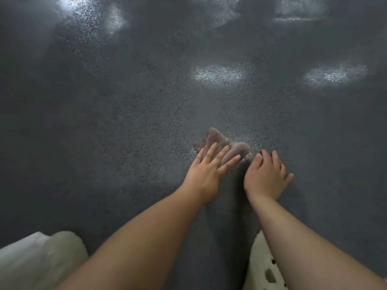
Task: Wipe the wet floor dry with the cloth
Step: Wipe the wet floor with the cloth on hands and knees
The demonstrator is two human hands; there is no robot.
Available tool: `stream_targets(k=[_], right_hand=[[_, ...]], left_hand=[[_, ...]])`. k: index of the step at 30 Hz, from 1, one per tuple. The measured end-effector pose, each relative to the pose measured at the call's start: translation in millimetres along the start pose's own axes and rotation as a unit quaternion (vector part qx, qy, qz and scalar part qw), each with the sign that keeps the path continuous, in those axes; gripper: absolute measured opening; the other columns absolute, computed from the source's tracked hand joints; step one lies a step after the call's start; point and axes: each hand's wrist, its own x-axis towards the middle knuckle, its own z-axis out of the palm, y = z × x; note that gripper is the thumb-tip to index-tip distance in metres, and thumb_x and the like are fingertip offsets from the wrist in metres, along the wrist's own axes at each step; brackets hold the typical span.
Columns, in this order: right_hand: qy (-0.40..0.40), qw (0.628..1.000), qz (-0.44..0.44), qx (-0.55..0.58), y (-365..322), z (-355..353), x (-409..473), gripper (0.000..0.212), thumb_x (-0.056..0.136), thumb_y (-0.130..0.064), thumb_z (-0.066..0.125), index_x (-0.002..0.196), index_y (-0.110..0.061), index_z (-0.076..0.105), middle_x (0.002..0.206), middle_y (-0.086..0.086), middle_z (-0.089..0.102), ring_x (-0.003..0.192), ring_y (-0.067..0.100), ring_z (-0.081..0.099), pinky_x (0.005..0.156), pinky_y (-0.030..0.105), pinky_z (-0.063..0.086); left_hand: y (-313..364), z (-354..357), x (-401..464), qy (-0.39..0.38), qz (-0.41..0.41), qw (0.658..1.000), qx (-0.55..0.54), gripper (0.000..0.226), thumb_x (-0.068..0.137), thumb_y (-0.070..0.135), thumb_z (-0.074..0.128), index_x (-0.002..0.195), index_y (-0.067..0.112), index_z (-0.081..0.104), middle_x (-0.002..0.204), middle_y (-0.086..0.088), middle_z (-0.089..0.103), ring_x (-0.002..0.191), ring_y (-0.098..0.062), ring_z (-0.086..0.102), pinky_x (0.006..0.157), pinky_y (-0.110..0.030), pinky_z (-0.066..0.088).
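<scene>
My left hand (206,172) lies flat, fingers straight and spread, pressing the near edge of the crumpled cloth (225,146), which sits at its one o'clock on the wet floor (125,122). My right hand (266,174) rests at the cloth's four o'clock, fingers loosely bent on the floor, holding nothing.

bare forearms (134,243), white perforated clog (266,271)

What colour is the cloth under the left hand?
The cloth is brownish-grey, seen in the head view.

Cloth (222,146) near edge under left fingers (219,155), pale shoe (263,266) (perforated) behind forearm — both forearms cropped below
</scene>
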Motion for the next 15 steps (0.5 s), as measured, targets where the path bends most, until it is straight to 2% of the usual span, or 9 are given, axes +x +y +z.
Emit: stream_targets(k=[2, 4, 5, 7, 9, 11, 12, 13, 15], right_hand=[[0.006, 1.000, -0.003, 0.016, -7, 2, -3, 0.042, 0.101, -0.033, 0.032, 0.138, -0.021, 0.047, 0.153, 0.003, 0.030, 0.140, 0.025, 0.024, 0.115, 0.050, 0.002], [0.002, 0.999, -0.037, 0.005, -12, 6, -10, 0.041, 0.100, -0.032, 0.034, 0.137, -0.020, 0.049, 0.153, 0.004, 0.032, 0.140, 0.025, 0.025, 0.115, 0.048, 0.002], [0.000, 0.998, -0.060, -0.003, -15, 8, -14, 0.041, 0.100, -0.031, 0.034, 0.135, -0.018, 0.050, 0.152, 0.005, 0.034, 0.139, 0.026, 0.026, 0.115, 0.047, 0.003], [-0.001, 0.993, -0.116, 0.007, -21, 14, -27, 0.043, 0.098, -0.032, 0.033, 0.129, -0.013, 0.057, 0.145, 0.008, 0.043, 0.134, 0.029, 0.034, 0.113, 0.044, 0.011], [-0.027, 0.980, -0.191, 0.051, -31, 18, -43, 0.052, 0.091, -0.037, 0.029, 0.118, -0.007, 0.063, 0.127, 0.013, 0.057, 0.119, 0.033, 0.046, 0.104, 0.039, 0.027], [-0.110, 0.960, -0.250, 0.068, -41, 23, -61, 0.047, 0.093, -0.038, 0.037, 0.114, -0.006, 0.063, 0.112, 0.013, 0.061, 0.108, 0.032, 0.050, 0.095, 0.035, 0.034], [-0.158, 0.947, -0.275, 0.052, -45, 28, -69, 0.041, 0.094, -0.037, 0.045, 0.118, -0.008, 0.061, 0.112, 0.012, 0.060, 0.109, 0.030, 0.049, 0.095, 0.034, 0.034], [-0.192, 0.935, -0.297, 0.033, -49, 31, -78, 0.041, 0.094, -0.037, 0.051, 0.124, -0.010, 0.058, 0.115, 0.011, 0.058, 0.112, 0.028, 0.047, 0.097, 0.033, 0.034], [-0.231, 0.924, -0.302, 0.029, -56, 38, -93, 0.046, 0.092, -0.038, 0.056, 0.129, -0.013, 0.054, 0.117, 0.010, 0.055, 0.114, 0.025, 0.046, 0.097, 0.030, 0.034]], left_hand=[[-23, 6, -19, 0.015, -0.001, 1.000, 0.015, 0.069, 0.096, 0.018, 0.032, 0.138, 0.040, -0.017, 0.153, 0.008, -0.019, 0.145, -0.026, -0.011, 0.115, -0.040, -0.007], [-40, 10, -45, 0.033, -0.022, 0.999, -0.003, 0.063, 0.087, 0.022, 0.035, 0.147, 0.034, 0.020, 0.156, 0.000, 0.013, 0.142, -0.033, 0.022, 0.111, -0.043, 0.013], [-47, 13, -61, 0.032, -0.035, 0.999, -0.008, 0.059, 0.084, 0.028, 0.036, 0.142, 0.030, 0.038, 0.151, -0.003, 0.031, 0.135, -0.034, 0.037, 0.106, -0.045, 0.023], [-63, 22, -92, -0.010, -0.078, 0.997, -0.009, 0.056, 0.082, 0.036, 0.035, 0.134, 0.025, 0.052, 0.142, -0.006, 0.047, 0.126, -0.035, 0.048, 0.099, -0.048, 0.035], [-66, 27, -118, -0.012, -0.119, 0.992, -0.041, 0.060, 0.083, 0.040, 0.030, 0.140, 0.026, 0.040, 0.149, -0.008, 0.035, 0.133, -0.037, 0.039, 0.102, -0.051, 0.036], [-62, 30, -131, -0.043, -0.162, 0.982, -0.092, 0.059, 0.092, 0.042, 0.021, 0.148, 0.032, 0.007, 0.156, 0.000, -0.006, 0.145, -0.034, 0.001, 0.116, -0.049, 0.018], [-61, 30, -134, -0.059, -0.173, 0.975, -0.125, 0.058, 0.097, 0.041, 0.023, 0.149, 0.036, -0.003, 0.154, 0.005, -0.020, 0.144, -0.030, -0.014, 0.118, -0.048, 0.010], [-60, 26, -137, -0.065, -0.175, 0.970, -0.158, 0.059, 0.100, 0.037, 0.029, 0.149, 0.039, -0.004, 0.154, 0.008, -0.023, 0.143, -0.027, -0.020, 0.118, -0.048, 0.009], [-60, 19, -142, -0.054, -0.161, 0.966, -0.193, 0.063, 0.100, 0.027, 0.038, 0.150, 0.039, 0.003, 0.157, 0.008, -0.017, 0.144, -0.025, -0.019, 0.117, -0.048, 0.013]])
